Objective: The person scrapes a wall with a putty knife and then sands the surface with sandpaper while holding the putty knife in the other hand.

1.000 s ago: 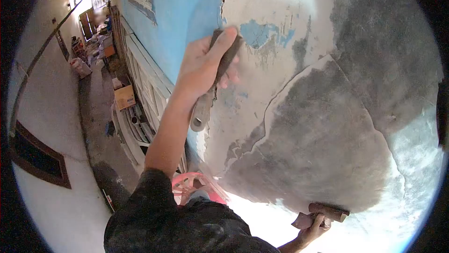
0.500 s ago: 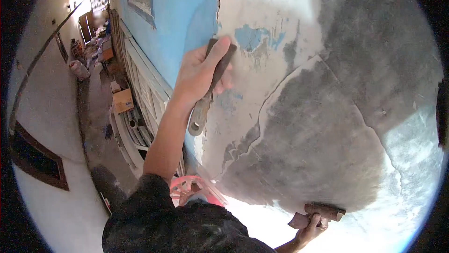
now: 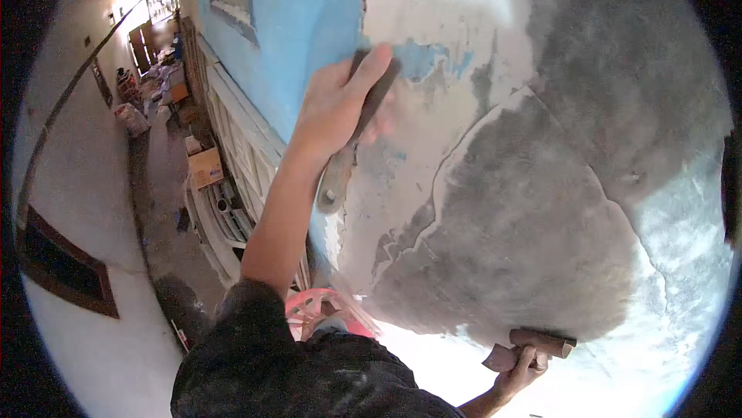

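Note:
In the upper middle, my left hand [image 3: 336, 105] is closed round a scraper [image 3: 376, 93], thumb along its dark upper part. The scraper's dull metal end [image 3: 332, 190], with a hole in it, points down past my wrist. This hand is close to the wall [image 3: 433, 140], beside a leftover patch of blue paint [image 3: 421, 59]. At the lower right, my right hand [image 3: 525, 372] grips a curled brown sheet that looks like sandpaper [image 3: 541, 342], low against the grey part of the wall.
Long cracks run across the grey plaster [image 3: 533, 225]. To the left is a blue wall [image 3: 286, 24] with a window. Below it lean pale panels [image 3: 239, 109]. A cardboard box [image 3: 205, 168] and pipes line the narrow passage. Under me is a red plastic stool or chair [image 3: 313, 302].
My left hand and the scraper have shifted slightly up and right, over the edge of the blue patch. My right hand has moved a little to the right with the brown sheet.

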### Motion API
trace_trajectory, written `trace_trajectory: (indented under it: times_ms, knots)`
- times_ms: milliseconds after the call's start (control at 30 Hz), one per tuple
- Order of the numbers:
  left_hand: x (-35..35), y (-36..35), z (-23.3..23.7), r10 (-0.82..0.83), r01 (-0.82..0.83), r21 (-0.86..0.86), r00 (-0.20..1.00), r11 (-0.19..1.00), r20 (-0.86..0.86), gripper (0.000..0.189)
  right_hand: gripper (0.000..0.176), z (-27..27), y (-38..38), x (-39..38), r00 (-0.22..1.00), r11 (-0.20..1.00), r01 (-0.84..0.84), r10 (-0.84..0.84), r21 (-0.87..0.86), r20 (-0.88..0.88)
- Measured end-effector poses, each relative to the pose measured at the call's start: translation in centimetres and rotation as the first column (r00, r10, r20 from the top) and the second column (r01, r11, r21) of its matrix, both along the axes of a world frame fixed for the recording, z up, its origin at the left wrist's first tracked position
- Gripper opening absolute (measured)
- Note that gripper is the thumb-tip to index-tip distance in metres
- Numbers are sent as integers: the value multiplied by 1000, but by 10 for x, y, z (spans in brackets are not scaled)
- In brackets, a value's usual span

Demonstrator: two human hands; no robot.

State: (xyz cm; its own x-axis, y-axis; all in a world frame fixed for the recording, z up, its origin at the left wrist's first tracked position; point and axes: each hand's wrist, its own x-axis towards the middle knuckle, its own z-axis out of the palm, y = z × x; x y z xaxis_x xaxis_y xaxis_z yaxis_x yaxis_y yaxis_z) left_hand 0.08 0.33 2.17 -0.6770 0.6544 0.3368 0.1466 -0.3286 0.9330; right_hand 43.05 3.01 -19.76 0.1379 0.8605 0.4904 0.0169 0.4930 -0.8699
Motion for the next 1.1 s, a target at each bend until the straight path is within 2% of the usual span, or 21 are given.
trace_trajectory:
  times_ms: [67,167,267,367,400,467,567,767,800,900,967,1067,1100]
  knots:
    - [-2,1,-17,-28,28,-3,999,1000,22,55,31,10,-2,-7,1000,1000,-27,27,-5,-13]
    - [-7,-6,-1,-33,29,-127,999,992,-28,54,30,8,-5,-5,1000,1000,-17,17,-17,-20]
    - [-9,2,-19,-54,53,13,997,999,55,55,28,9,-5,-11,999,1000,-14,14,1,-31]
    - [-10,3,-15,-10,13,-54,998,998,64,55,27,7,-1,0,998,998,-66,66,-20,-25]
    - [-10,5,-8,-12,12,-12,999,1000,34,55,26,4,-2,3,996,995,-86,85,-45,-24]
    - [-12,6,7,-16,17,59,1000,998,-26,55,25,-2,-2,-2,999,999,-24,23,-28,-39]
    - [-5,0,-5,38,-37,-76,999,996,23,55,25,19,-8,-15,999,1000,-4,4,-10,-36]
    - [-9,-2,-3,-17,17,-73,1000,997,0,56,25,-1,-3,6,996,995,-86,85,-46,-25]
    - [-10,-2,-6,-21,22,-61,1000,998,10,56,24,4,-4,3,994,993,-112,111,-47,-24]
    - [-3,4,-18,-12,13,-7,999,1000,52,55,22,11,-4,-8,1000,1000,-22,22,-7,-1]
    - [7,6,-20,12,-14,29,996,999,86,55,21,10,-5,-6,999,999,-25,24,-25,-37]
    - [9,6,-25,-33,31,27,997,999,75,46,21,8,-6,-8,998,999,-16,14,-28,-66]
    - [13,4,-28,-80,71,97,993,993,89,42,22,9,-7,-8,998,1000,-14,12,-23,-68]
